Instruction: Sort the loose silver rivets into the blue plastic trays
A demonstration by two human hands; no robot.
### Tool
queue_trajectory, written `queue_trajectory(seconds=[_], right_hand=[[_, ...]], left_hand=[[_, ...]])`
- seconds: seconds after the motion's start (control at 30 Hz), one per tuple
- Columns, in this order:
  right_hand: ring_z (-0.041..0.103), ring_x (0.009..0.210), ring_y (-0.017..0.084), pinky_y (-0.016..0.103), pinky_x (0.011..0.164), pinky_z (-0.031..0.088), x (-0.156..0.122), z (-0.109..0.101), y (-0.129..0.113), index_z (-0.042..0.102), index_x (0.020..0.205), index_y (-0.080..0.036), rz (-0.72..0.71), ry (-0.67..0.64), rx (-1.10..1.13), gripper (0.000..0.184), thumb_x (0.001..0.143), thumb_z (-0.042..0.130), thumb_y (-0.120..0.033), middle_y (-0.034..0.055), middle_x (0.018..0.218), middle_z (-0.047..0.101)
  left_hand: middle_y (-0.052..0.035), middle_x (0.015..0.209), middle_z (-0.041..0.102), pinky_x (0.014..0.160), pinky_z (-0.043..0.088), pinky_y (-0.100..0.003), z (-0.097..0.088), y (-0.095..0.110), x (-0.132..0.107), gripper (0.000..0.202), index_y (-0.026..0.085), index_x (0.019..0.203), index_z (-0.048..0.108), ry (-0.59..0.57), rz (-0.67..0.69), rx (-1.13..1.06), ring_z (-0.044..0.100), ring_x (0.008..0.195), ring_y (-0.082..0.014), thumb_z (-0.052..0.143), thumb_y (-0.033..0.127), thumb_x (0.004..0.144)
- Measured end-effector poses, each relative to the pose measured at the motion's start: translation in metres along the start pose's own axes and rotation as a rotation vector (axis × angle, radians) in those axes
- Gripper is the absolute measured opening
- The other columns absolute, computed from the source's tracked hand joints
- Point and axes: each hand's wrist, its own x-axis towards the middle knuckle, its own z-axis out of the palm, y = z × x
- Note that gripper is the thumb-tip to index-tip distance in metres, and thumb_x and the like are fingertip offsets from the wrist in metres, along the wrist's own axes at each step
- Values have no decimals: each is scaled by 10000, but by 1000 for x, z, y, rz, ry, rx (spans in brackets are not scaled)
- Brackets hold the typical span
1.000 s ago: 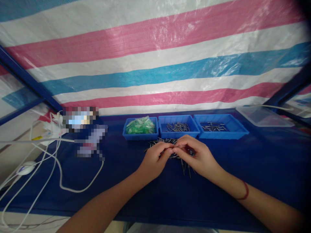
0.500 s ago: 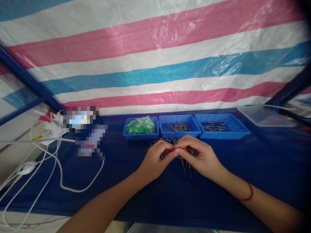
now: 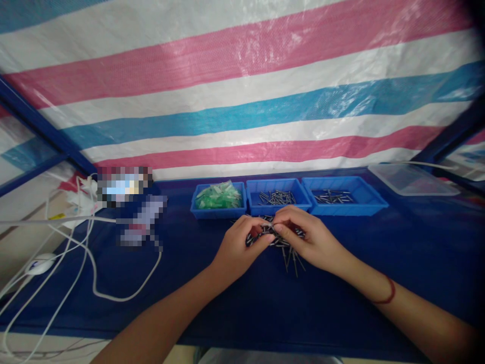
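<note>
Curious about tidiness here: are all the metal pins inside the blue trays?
No, a pile of metal pins lies loose on the blue tabletop.

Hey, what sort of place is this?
Likely a makeshift work area: three blue plastic bins stand behind a pile of metal pins, and striped plastic sheeting forms the backdrop.

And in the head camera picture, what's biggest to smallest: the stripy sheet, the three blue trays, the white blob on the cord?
1. Stripy sheet
2. Right-hand blue tray
3. Middle blue tray and left-hand blue tray: too alike to rank
4. White blob on the cord
</note>
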Motion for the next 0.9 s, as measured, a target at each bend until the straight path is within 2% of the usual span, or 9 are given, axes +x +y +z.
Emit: queue_trajectory(seconds=[0.1,0.23,0.27,0.37,0.43,0.5,0.7,0.9], right_hand=[[549,722,168,298,647,435,5,-30,12,574,845,-198,26,184,-233,101,883,498,-253,64,840,606],[525,652,167,293,653,393,4,-84,51,594,776,-170,205,392,-755,95,800,539,-244,67,733,599],[539,678,182,296,656,386,1,-96,63,600,764,-165,268,417,-870,99,780,552,-251,82,741,613],[564,694,225,318,631,365,-9,-117,94,628,750,-157,454,354,-1125,197,785,537,-328,126,761,644],[576,718,255,334,635,365,-13,-120,106,654,804,-145,513,325,-1220,271,794,509,-374,156,783,652],[585,756,268,343,667,377,-13,-117,109,664,868,-133,504,340,-1233,316,796,492,-388,170,812,657],[602,763,238,329,759,405,-2,-100,94,657,813,-146,308,333,-1024,271,799,502,-368,113,760,670],[609,759,238,349,777,408,1,-89,85,656,754,-139,250,281,-949,268,822,499,-345,131,779,679]], left_hand=[[-61,999,621,858,421,-327,-1,-2,-1,367,185,1183,552,-118,64,133,555,946,-192,573,380,872],[-63,1142,599,884,365,-376,0,-3,-5,346,251,1164,599,-307,196,350,500,1069,-235,566,429,869],[-57,1135,603,876,356,-377,1,-4,-5,326,258,1142,614,-340,221,385,495,1070,-237,573,427,866],[-44,1111,613,856,334,-368,2,-5,-7,252,261,1082,643,-385,265,446,489,1057,-228,566,392,880],[-35,1106,612,846,329,-360,2,-6,-6,222,262,1066,647,-390,272,462,487,1049,-218,546,364,897],[-26,1106,610,841,326,-356,2,-6,-6,206,267,1060,647,-391,275,465,488,1044,-212,542,347,902],[-25,1094,607,843,322,-351,1,-6,-7,206,268,1066,643,-383,286,475,492,1034,-203,553,342,895],[-14,1046,617,826,311,-341,2,-6,-8,157,248,981,653,-383,281,502,504,992,-184,522,308,918]])
